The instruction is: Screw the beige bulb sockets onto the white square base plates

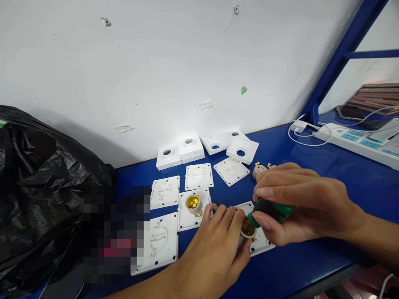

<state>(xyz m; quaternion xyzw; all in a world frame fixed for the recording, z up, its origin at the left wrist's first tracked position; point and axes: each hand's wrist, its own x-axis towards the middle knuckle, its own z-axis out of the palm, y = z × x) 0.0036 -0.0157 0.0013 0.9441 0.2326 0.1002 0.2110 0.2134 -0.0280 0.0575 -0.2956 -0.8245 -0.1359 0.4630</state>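
Observation:
My right hand (pixel 299 203) is closed around the green and black handle of a screwdriver (pixel 274 211), its tip pointing down into a lamp socket (pixel 248 229). That socket sits on a white square plate (pixel 260 245) on the blue table. My left hand (pixel 218 245) rests on the plate's left side, fingers curled against the socket and holding it steady. To the left lies another white plate with a brass-lined lamp socket (pixel 193 204) mounted on it.
Several white base plates (pixel 165 192) and white covers with round holes (pixel 181 153) lie toward the wall. A loose socket part (pixel 259 169) lies behind my right hand. A black plastic bag (pixel 40 187) fills the left. A power strip (pixel 358 143) with cables is at the right.

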